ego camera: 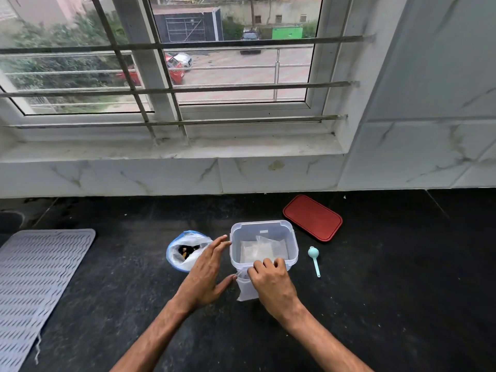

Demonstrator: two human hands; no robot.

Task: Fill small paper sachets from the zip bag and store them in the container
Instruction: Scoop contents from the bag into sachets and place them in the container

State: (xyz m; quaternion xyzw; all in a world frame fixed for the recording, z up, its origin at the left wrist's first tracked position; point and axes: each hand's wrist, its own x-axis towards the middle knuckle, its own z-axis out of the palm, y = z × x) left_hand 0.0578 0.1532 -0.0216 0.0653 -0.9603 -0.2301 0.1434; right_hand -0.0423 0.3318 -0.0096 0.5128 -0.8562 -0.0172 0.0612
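A black stone counter [112, 291] fills the lower half of the frame, under a barred window [166, 63] that takes up the upper left and centre. At the left edge lies a grey ribbed mat [35, 285], flat on the counter. Right of centre, a red lid [312, 217] lies flat near the wall tiles — apart from the clear plastic container [264, 244] that stands open just below and left of it, with pale paper sachets [261, 249] resting inside on its floor.

Left of the container sits the zip bag [185, 251], its mouth open and dark pieces visible within. The left hand [208, 275] hovers between bag and container, fingers spread and holding nothing, its thumb tip near a sachet. The right hand [271, 280], at lower centre, has its fingers curled and pinching the top edge of a small white sachet [245, 289] that stands upright just in front of the container's near wall. A small teal scoop [314, 259] lies on the counter right of the container — handle pointing toward the lower frame.
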